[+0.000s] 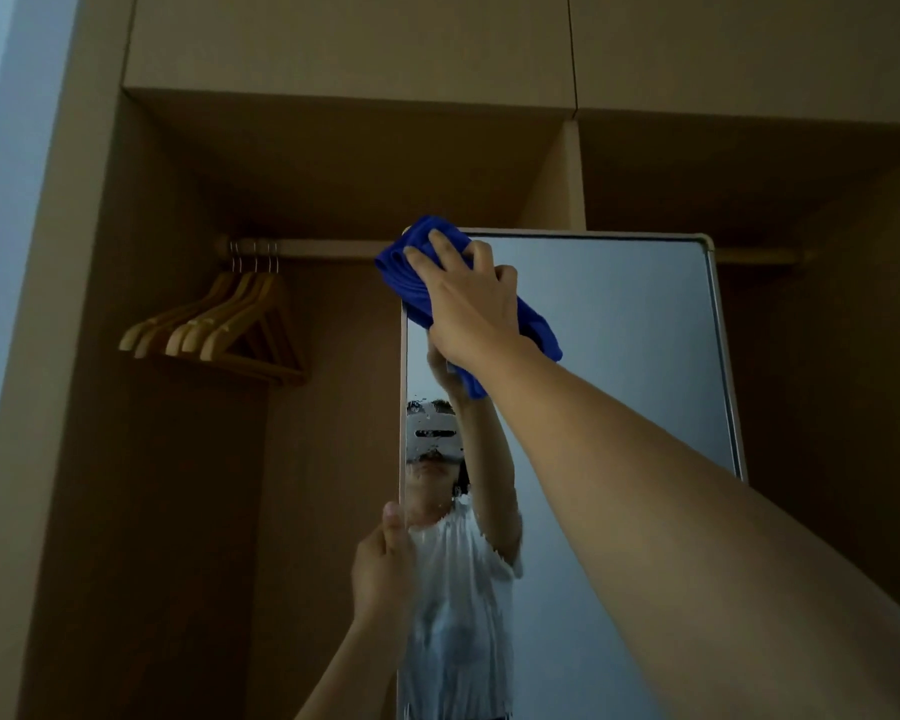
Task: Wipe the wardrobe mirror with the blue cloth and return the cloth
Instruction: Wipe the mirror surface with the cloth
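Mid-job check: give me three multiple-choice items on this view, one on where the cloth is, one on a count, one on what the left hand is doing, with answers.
1. Where is the blue cloth?
A. at the mirror's top left corner
B. draped over the rail
C. on the shelf above

2. How many wooden hangers hang on the rail?
A. one
B. about four
C. ten or more

3. What is the left hand doing?
A. hanging idle
B. holding a spray bottle
C. gripping the mirror's left edge

Answers:
1. A: the right hand presses the cloth against the mirror at its top left corner.
2. B: a small bunch of about four hooks shows at the rail's left end.
3. C: its thumb and fingers wrap the frame's left edge, low down.
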`<state>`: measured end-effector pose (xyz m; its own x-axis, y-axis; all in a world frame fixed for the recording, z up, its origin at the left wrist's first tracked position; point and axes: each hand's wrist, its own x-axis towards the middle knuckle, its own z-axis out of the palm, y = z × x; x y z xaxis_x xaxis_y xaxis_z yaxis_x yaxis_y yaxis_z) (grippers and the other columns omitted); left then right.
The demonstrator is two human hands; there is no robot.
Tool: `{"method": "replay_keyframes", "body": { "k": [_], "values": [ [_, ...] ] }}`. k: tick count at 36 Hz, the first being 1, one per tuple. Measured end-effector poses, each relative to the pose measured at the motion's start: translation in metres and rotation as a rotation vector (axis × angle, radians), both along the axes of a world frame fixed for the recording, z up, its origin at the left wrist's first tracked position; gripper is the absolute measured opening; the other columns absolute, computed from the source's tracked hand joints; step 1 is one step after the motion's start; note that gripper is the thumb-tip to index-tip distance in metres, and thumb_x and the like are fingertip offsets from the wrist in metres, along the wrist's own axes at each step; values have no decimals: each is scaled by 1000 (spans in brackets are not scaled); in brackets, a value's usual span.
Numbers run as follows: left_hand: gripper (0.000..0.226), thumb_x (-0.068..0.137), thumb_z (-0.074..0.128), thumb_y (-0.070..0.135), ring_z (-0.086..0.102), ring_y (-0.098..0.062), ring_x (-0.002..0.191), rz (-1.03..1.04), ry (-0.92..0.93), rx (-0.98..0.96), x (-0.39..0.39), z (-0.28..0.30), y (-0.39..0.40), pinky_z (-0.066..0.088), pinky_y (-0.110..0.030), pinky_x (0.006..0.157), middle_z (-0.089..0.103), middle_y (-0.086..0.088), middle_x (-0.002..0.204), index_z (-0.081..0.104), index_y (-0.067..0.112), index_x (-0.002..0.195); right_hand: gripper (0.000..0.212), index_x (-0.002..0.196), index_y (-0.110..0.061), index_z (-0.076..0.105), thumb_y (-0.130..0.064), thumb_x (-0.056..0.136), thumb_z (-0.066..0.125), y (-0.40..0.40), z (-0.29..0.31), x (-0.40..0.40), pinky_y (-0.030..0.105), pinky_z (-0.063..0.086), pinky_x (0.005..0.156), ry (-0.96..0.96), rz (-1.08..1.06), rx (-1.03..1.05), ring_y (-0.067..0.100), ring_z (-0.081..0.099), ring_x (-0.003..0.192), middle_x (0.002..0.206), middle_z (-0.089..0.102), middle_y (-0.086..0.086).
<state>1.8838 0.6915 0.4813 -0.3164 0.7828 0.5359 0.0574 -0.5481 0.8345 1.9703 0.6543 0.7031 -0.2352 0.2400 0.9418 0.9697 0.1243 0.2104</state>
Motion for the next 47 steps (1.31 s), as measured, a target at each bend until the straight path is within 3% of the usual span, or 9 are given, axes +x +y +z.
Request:
{"method": "replay_keyframes", "body": {
  "k": [20,27,32,47],
  "values": [
    [55,95,25,48,32,-14,46,58,33,43,1,-3,5,27,-29,51,35,0,48,41,12,56,77,148,-25,22,-20,85,65,-7,-4,62,46,34,101,296,-127,-5,32,26,133,157,17,3],
    [55,95,25,48,33,-16,47,51,5,38,3,-4,5,27,-28,51,36,-2,50,42,11,58,78,146,-28,27,-20,79,66,-8,-6,26,44,31,100,73,16,4,29,26,131,155,23,0],
    [57,96,25,47,37,-18,50,81,28,72,2,-5,6,29,-29,52,40,-6,51,44,8,58,74,147,-29,26,-17,83,63,-6,-2,37,42,31,99,62,13,21,27,28,131,156,22,-2],
    [64,93,17,49,42,-19,47,165,57,143,9,-5,0,34,-29,53,44,-8,48,46,7,53,78,150,-25,14,-30,87,59,-7,-9,145,46,34,100,428,-339,-63,34,26,133,158,15,4]
  ]
}}
